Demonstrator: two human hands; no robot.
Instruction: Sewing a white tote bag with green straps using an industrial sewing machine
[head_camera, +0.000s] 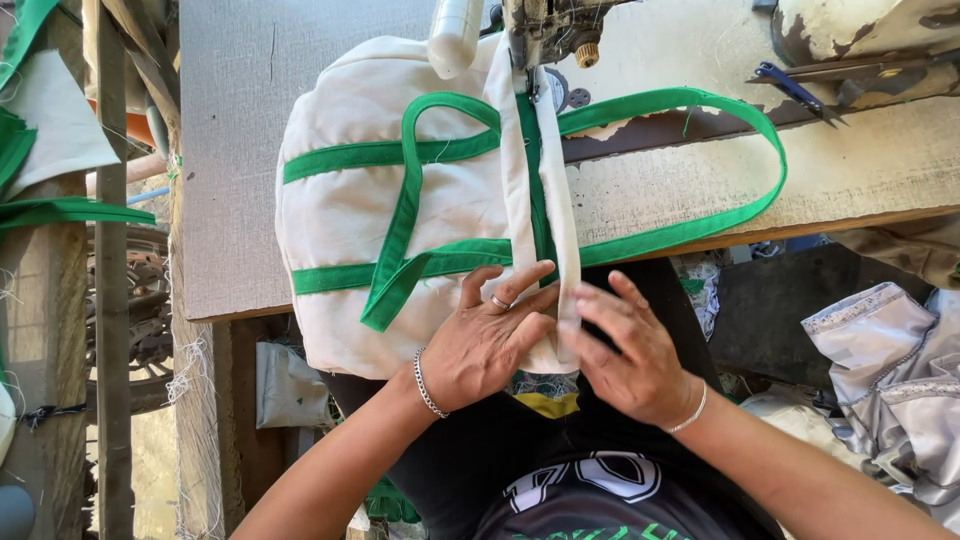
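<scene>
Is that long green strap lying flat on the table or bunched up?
Flat: the green strap lies as one open loop across the table, beside the white bag.
</scene>
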